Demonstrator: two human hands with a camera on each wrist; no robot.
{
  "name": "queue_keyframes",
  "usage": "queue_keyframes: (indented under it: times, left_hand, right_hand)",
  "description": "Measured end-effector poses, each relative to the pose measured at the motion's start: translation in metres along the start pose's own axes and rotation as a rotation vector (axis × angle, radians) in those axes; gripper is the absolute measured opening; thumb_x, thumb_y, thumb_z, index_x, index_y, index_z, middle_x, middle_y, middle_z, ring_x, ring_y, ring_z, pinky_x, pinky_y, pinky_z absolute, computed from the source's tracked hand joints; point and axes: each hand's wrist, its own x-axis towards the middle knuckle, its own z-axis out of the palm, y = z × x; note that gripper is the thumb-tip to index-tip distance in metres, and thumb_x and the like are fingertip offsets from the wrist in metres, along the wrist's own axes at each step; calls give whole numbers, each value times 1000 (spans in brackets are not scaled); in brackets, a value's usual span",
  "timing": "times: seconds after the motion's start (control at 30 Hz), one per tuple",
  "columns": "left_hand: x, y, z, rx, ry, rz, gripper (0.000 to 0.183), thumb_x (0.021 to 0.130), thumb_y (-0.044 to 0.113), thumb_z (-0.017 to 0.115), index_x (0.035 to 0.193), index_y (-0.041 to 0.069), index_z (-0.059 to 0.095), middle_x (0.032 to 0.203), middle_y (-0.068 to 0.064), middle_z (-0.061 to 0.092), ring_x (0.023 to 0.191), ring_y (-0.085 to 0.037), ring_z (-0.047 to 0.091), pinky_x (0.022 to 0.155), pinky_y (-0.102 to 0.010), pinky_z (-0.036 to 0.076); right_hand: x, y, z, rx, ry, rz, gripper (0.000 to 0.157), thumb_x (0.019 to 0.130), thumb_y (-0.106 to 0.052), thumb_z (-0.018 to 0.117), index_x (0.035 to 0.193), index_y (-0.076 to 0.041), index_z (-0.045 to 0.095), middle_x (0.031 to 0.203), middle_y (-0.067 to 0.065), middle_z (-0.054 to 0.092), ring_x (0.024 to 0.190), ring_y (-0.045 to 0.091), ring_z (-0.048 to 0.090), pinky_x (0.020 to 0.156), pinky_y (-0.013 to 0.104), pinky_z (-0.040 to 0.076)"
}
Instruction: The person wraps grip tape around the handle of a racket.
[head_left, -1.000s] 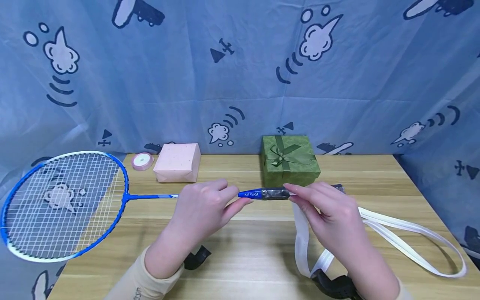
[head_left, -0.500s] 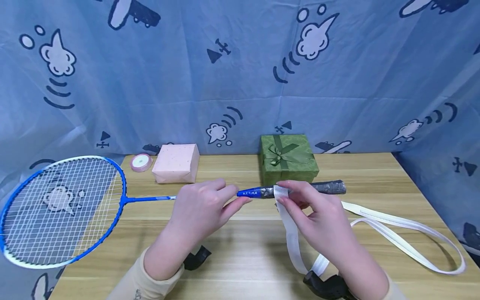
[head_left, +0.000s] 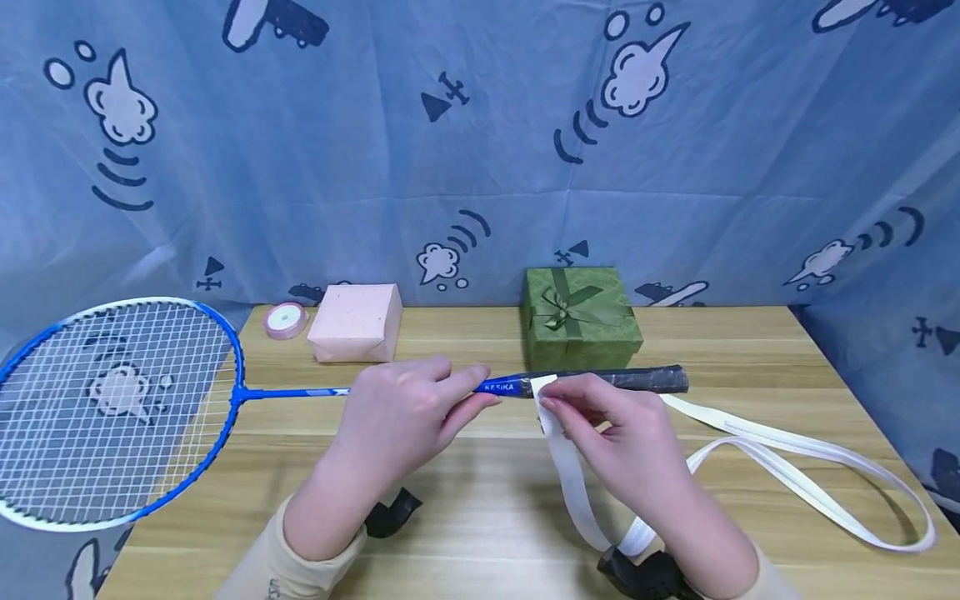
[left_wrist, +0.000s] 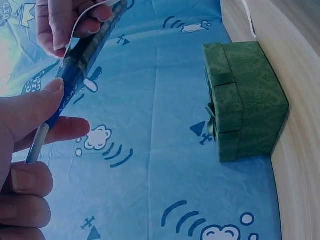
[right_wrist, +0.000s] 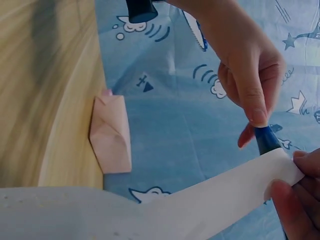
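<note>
A blue and white badminton racket (head_left: 292, 392) is held sideways above the table, its strung head at the left and its dark handle (head_left: 648, 379) at the right. My left hand (head_left: 412, 417) grips the shaft near the blue cone, thumb and forefinger pinching it in the left wrist view. With thumb and fingertips, my right hand (head_left: 626, 425) pinches the end of a white strip of grip tape (head_left: 567, 471) against the top of the handle. The strip hangs down in a curve; in the right wrist view its flat white side (right_wrist: 220, 205) crosses the lower part.
A green gift box (head_left: 581, 321) with a bow stands at the back of the wooden table (head_left: 480, 500). Left of it are a pink wrapped box (head_left: 356, 322) and a ribbon roll (head_left: 286, 321). A long white loop of the tape (head_left: 825, 450) lies at the right.
My right hand has moved left along the handle, bringing the tape's end next to the blue cone and uncovering the handle behind. The left hand keeps its grip; the racket has shifted slightly left.
</note>
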Motion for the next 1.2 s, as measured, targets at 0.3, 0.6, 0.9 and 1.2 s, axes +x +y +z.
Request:
queue_keyframes:
  times: [0.3,0.6,0.9,1.2]
  left_hand:
    - [3,3,-2,-37,0,7,21,96,45,71,92,24,74,61,10,45,45,-7,42,40,-22,24]
    - [5,1,-2,-8,15,58,21,99,42,68,95,22,74,61,8,43,42,-8,40,40,-24,22]
    - [6,1,-1,-30,54,49,23,100,43,66,95,22,75,60,8,43,43,-9,41,40,-24,23]
    - [7,3,-3,-33,52,48,10,96,24,73,103,20,77,67,6,54,50,-12,47,43,-25,30]
  right_hand:
    - [-2,-2,7,39,65,0,35,80,11,81,105,-13,76,83,-3,79,65,3,71,61,13,54]
    - [-2,-2,11,70,70,94,38,84,5,81,117,-14,78,77,-2,77,59,2,69,50,14,49]
    - [-2,-5,12,232,-12,351,41,94,-7,75,132,-21,68,81,2,78,59,9,71,56,26,57]
    - [-2,-6,11,448,-17,407,31,96,0,69,126,-5,65,85,16,78,76,15,78,59,32,61]
